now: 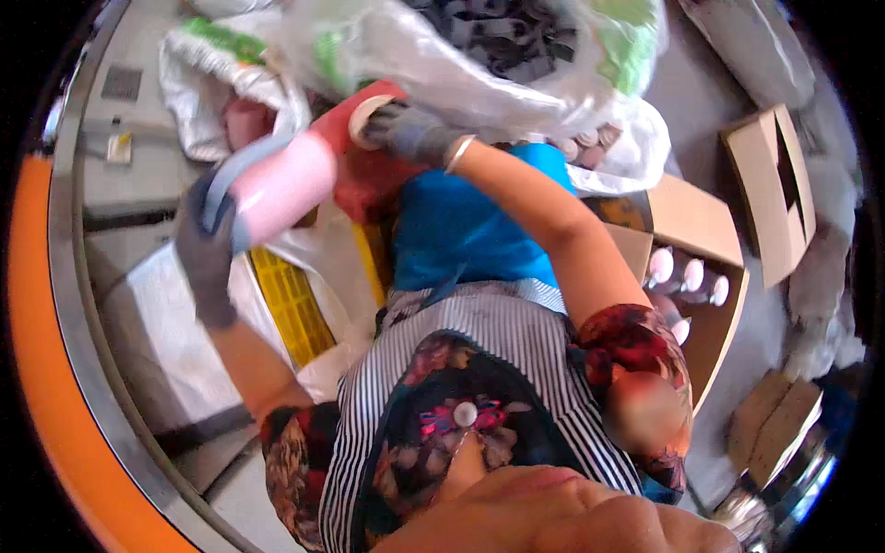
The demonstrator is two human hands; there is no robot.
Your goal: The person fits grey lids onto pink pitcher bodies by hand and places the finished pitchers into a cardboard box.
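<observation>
My gloved left hand [206,244] grips a pink cylindrical container [288,184] with a curved grey band at its lower end. The container lies tilted, its upper end pointing right toward a red bag or cloth [378,189]. In a dark grey glove, my right hand [415,134] is closed on a round cream-coloured disc, perhaps a lid [363,122], just beyond the container's upper end. The disc and the container look apart. Fingertips behind the disc are partly hidden.
A large clear bag [415,64] of dark plastic pieces stands ahead. Right of my lap, an open carton [724,318] holds several pink-topped bottles [691,275]. A white sack [189,97] with a pinkish item sits at far left. An orange edge [41,350] curves along the left.
</observation>
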